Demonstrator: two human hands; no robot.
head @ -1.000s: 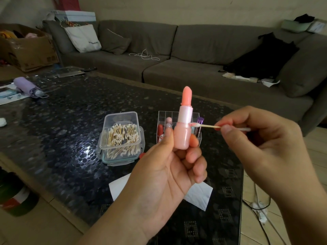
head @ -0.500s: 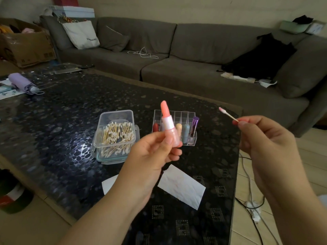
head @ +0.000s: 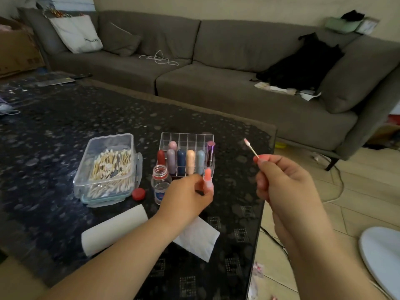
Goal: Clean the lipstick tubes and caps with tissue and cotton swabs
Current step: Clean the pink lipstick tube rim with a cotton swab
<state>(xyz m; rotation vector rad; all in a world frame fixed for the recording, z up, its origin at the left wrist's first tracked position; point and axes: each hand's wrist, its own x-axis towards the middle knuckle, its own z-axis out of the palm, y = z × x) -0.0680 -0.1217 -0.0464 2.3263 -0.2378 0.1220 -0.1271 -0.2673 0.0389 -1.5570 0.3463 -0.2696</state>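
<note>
Lipstick, the uncapped pale-pink tube with coral-orange bullet, sits in the left hand, low over the dark pebbled-glass coffee table, just in front of the clear acrylic divider rack. Left to right: clear plastic tub of wooden-stick cotton swabs at left; below it a white folded tissue wad; then a red bottle cap w/ a small open clear bottle beside it; a flat white tissue sheet under the left forearm; then the rack holding capped tubes. Left hand pinches the lipstick body btwn thumb and curled fingers; long axis near upright, bullet up, leaning slightly away from the person. Right hand is to the right and a bit higher, apart from the tube, pinching a wooden cotton swab w/ pink-stained tip btwn thumb and fingertips; swab shaft slants up and left, its stained tip pointing up-left. Key relation: tube lies down-left of the swab tip, clear gap btwn them, so the right hand is the one to close in, prob. lowering and tilting the tip toward the tube. The tip looks soiled; a fresh swab may be the next call, and the tub is nearer the left hand, which is occupied.
</note>
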